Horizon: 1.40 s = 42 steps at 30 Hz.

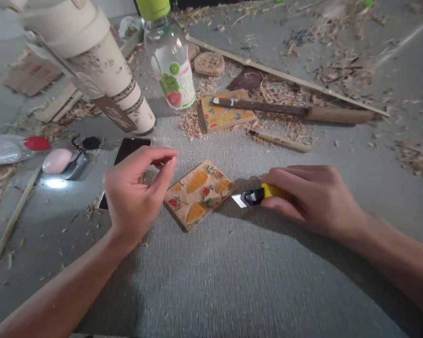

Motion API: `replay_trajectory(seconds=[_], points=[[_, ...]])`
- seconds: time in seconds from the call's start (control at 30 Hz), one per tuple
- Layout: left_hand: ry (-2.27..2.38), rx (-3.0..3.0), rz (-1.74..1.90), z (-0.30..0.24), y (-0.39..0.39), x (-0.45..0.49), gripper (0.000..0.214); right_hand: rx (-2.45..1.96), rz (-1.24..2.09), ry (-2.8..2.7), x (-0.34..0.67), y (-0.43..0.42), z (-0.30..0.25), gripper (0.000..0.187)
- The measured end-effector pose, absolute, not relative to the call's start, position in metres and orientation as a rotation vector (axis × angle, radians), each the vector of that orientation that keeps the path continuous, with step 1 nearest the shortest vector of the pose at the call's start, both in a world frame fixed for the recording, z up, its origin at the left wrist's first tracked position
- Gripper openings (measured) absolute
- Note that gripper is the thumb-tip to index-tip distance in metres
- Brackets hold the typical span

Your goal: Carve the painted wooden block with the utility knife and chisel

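A small wooden block (199, 195) with painted orange carrot-like shapes, red spots and green leaves lies flat on the grey cloth between my hands. My right hand (310, 197) grips a yellow and black utility knife (255, 196), its blade out and pointing left, close to the block's right corner. Above the block's left side is my left hand (137, 188), thumb and forefinger pinched together; whatever they hold, if anything, is too small to make out. Under and behind that hand lies a dark phone-like slab (129, 148), partly covered.
Behind stand a cream tumbler (127, 89) and a green-capped plastic bottle (172, 65). A long wooden-handled blade (289, 109) rests on a second painted block (211, 119), near a short wooden stick (282, 141). A lit lamp (75, 165) lies left. Shavings surround these.
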<state>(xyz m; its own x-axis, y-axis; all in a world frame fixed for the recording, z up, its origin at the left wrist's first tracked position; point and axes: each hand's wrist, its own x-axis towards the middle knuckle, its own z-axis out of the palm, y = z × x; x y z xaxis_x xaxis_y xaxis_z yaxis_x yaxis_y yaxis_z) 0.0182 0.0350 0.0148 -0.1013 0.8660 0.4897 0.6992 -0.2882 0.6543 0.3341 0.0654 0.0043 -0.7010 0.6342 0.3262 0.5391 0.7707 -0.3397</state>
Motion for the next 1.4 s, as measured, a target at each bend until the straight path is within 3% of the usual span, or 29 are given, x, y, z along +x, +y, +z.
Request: replay_trajectory(seconds=[0.7,1.4], points=[[1.746,1.879,1.364,0.0170,0.0354,0.0184,0.010,-1.268,0.283,-2.324,0.3295,0.0707,0.0106,0.042],[1.707,1.784,1.393,0.0133,0.0374,0.0156,0.007,-1.218,0.327,-2.326,0.3309,0.0720,0.0091,0.038]])
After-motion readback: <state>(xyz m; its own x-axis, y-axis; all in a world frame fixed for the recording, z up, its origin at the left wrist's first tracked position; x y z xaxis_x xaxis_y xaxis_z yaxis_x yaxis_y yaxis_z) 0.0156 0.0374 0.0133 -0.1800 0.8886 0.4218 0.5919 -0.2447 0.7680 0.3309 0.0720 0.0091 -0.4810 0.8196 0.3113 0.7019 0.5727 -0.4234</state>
